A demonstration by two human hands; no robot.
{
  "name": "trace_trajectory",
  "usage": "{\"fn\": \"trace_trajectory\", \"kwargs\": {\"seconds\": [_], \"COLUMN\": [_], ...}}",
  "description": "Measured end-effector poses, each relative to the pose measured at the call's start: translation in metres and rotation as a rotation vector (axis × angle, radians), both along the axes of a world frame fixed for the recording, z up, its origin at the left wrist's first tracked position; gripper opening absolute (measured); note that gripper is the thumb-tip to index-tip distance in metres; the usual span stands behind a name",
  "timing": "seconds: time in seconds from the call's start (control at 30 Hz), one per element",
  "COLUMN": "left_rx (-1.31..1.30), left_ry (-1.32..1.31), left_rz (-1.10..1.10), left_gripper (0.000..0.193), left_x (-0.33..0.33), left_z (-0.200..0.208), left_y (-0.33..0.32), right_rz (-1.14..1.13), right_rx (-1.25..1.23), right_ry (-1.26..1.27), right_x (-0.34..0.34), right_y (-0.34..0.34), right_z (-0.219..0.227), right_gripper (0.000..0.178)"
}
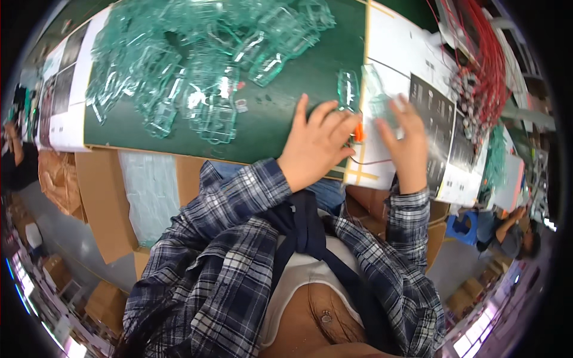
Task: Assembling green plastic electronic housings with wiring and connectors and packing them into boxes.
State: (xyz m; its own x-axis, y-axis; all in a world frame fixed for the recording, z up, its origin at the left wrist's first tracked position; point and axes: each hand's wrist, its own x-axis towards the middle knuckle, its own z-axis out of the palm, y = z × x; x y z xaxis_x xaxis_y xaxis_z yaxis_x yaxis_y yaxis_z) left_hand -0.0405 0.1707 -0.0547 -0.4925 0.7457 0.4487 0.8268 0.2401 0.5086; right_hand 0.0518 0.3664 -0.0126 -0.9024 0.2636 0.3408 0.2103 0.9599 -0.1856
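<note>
My left hand [319, 140] reaches over the right end of the green mat, its thumb and index finger closed round a small orange piece [359, 132]. A thin dark wire [373, 161] runs from beside these fingers to the right. My right hand [409, 140] is smeared by motion, with thumb and fingers at the lower end of a clear plastic tray [374, 88]. That tray is blurred too and seems held; the exact grip is hard to make out. Another clear plastic tray [348, 88] lies on the mat just beyond my left fingertips.
Many greenish clear trays [209, 65] are heaped across the left and far side of the green mat [286, 77]. Red wires [486, 65] hang in a bundle at the far right. An open carton [107, 206] stands below the front edge. Other people work at both sides.
</note>
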Motion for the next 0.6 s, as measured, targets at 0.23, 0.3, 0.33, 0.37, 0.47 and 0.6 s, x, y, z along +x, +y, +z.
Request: {"fn": "trace_trajectory", "kwargs": {"seconds": [0.23,0.3,0.33,0.37,0.47,0.6], "left_rx": [0.086,0.121,0.130,0.127,0.267,0.278], "left_ry": [-0.149,-0.271,-0.302,-0.305,-0.309,-0.375], "left_rz": [-0.025,-0.053,-0.036,-0.045,-0.012,-0.025], "left_gripper": [0.083,0.093,0.096,0.096,0.097,0.098], "left_x": [-0.004,-0.003,-0.003,-0.002,-0.003,-0.003], "left_z": [-0.002,-0.003,-0.002,-0.003,-0.008,-0.013], "left_y": [0.001,-0.001,-0.001,0.000,0.003,0.005], "right_rz": [-0.034,-0.027,0.007,-0.003,0.003,-0.041], "right_rx": [-0.160,-0.522,-0.416,-0.418,-0.385,-0.117], "right_ry": [-0.041,0.105,0.116,0.116,0.104,0.028], "right_x": [0.008,0.013,0.014,0.013,0.009,-0.006], "right_y": [-0.017,-0.043,-0.057,-0.067,-0.083,-0.076], "right_z": [0.002,0.009,0.014,0.012,0.007,0.005], "right_gripper": [0.059,0.060,0.061,0.061,0.062,0.060]}}
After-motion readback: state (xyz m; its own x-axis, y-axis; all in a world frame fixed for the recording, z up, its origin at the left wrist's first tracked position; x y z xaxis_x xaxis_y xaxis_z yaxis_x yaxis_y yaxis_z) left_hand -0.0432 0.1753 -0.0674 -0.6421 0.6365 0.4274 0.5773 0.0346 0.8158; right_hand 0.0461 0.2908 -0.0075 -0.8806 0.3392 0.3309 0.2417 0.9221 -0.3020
